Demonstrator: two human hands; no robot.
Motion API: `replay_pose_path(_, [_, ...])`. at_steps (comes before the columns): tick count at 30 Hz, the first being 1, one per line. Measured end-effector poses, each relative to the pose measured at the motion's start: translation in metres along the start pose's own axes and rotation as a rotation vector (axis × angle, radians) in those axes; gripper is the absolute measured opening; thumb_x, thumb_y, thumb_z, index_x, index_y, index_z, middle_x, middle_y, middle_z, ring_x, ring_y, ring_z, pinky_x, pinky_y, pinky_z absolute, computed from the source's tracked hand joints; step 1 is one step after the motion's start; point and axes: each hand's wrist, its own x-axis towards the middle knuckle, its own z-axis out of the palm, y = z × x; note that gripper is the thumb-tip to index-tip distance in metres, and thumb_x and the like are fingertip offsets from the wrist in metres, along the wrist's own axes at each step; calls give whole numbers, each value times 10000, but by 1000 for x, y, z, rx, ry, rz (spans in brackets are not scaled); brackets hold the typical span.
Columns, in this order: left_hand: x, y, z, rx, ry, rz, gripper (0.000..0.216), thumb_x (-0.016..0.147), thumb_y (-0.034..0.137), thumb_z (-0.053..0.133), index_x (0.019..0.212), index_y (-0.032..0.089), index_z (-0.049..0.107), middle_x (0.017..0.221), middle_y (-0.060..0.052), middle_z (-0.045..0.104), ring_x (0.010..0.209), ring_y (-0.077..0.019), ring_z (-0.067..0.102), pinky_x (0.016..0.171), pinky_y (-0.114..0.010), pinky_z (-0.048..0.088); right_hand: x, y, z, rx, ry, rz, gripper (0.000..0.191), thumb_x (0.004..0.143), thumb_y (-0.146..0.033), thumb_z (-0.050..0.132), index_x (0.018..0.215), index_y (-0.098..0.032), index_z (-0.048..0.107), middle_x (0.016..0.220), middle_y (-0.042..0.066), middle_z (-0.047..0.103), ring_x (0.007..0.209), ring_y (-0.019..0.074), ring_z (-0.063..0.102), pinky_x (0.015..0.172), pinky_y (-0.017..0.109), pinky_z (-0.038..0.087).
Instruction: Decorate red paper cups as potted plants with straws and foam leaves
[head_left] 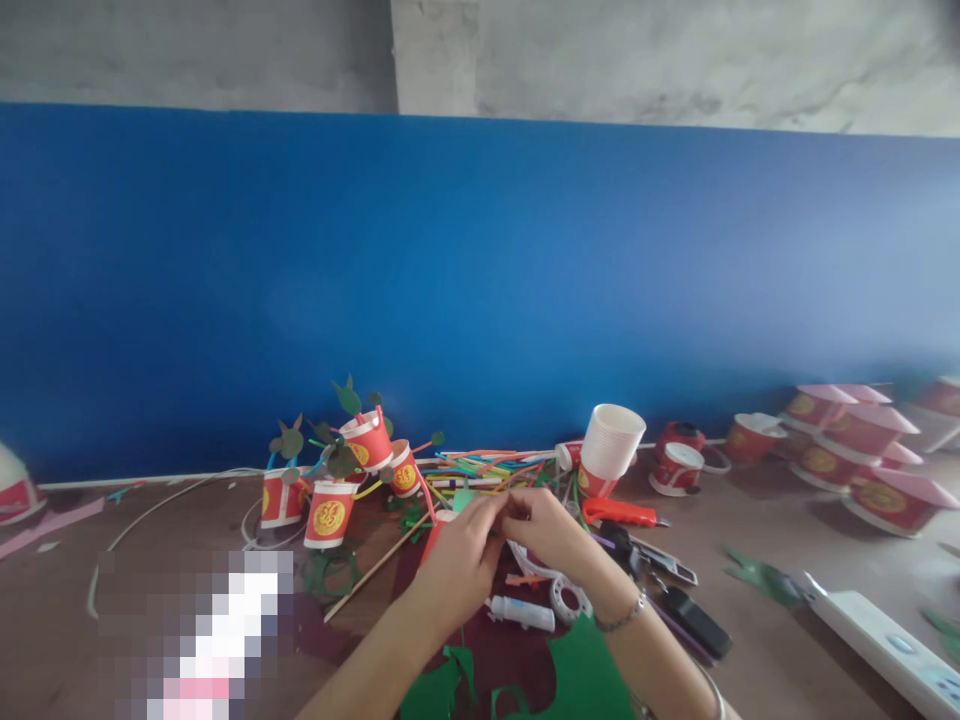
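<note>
My left hand [466,558] and my right hand [546,532] come together over the middle of the table, fingertips pinched against each other. Whatever sits between the fingers is hidden by them. Just behind my left hand shows a piece of light green paper [463,499]; whether it is held I cannot tell. Partly covered by that same hand is a red paper cup [433,538] with a pink straw [428,497]. Below my hands lie a small white glue bottle [523,613], a roll of white tape [568,598] and cut green sheets [589,672].
Red cups with straws and green cutouts [328,515] stand at left. Behind lie coloured straws [487,467]. To the right are a cup stack [611,450], an orange utility knife [621,512], black keys [697,622], a power strip [885,645] and pink-topped cups [900,495]. A blue panel [480,280] rises behind.
</note>
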Motion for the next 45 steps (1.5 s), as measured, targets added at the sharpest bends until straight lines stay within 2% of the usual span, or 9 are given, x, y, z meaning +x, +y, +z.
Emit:
replay_pose_path(5, [4,-13,0,-40,138,-143,358,803,134,477,1100,235,649,1043,-75,691,983,-242,617,878,-343,460,-4,4,-6,-333,17,-24,274,827,-266,434,628,-150,583,554,0,560,534,118,495,516,228,336])
replay_pose_path(9, [8,-16,-3,-196,208,-356,248,769,188,513,957,190,674,795,-42,684,570,-153,581,556,-248,448,-10,13,-10,-821,-77,142,69,691,-189,594,693,-151,651,747,90,685,735,232,630,621,289,392])
replay_pose_path(12, [10,-16,-3,-257,220,-407,197,748,188,523,865,173,680,727,-23,664,467,-113,497,475,-220,380,-11,17,-7,-932,-203,225,125,592,-121,674,709,-163,673,822,111,708,853,296,645,690,326,413])
replay_pose_path(17, [7,-18,0,-132,214,-276,183,747,162,520,800,198,692,839,-50,676,771,-192,607,732,-274,464,-7,13,-9,-905,-177,163,179,708,-89,531,809,-150,666,914,126,704,913,262,631,720,309,393])
replay_pose_path(20, [4,-17,3,-67,173,-213,317,753,173,539,1039,217,669,992,-73,659,903,-220,596,856,-319,444,-6,7,-11,-752,-96,44,168,793,-153,456,843,-145,616,819,98,687,765,198,618,626,266,361])
replay_pose_path(23, [2,-12,6,-48,97,-193,485,750,180,556,1231,240,575,1068,-87,629,951,-237,580,890,-335,433,-7,-2,-11,-571,-38,-45,138,803,-155,432,801,-170,569,686,28,633,624,142,551,554,236,312])
replay_pose_path(29, [-2,-2,8,8,72,-133,466,785,164,502,1240,245,564,1072,-85,591,1020,-240,541,908,-340,424,-10,-8,-9,-464,24,-98,144,816,-141,410,765,-183,538,621,-13,589,562,122,498,534,224,275])
replay_pose_path(41, [5,-11,4,-55,270,-170,49,782,205,546,775,202,595,825,-21,581,823,-191,560,765,-287,423,-16,-15,-7,-370,2,-158,147,844,-187,413,785,-189,548,624,-29,537,558,119,454,530,228,282])
replay_pose_path(45, [7,-10,2,-108,294,-213,103,783,204,534,681,194,544,750,-1,556,760,-171,542,717,-262,407,-16,-17,-6,-320,6,-183,159,856,-208,415,735,-189,516,614,-39,511,554,107,427,526,224,285])
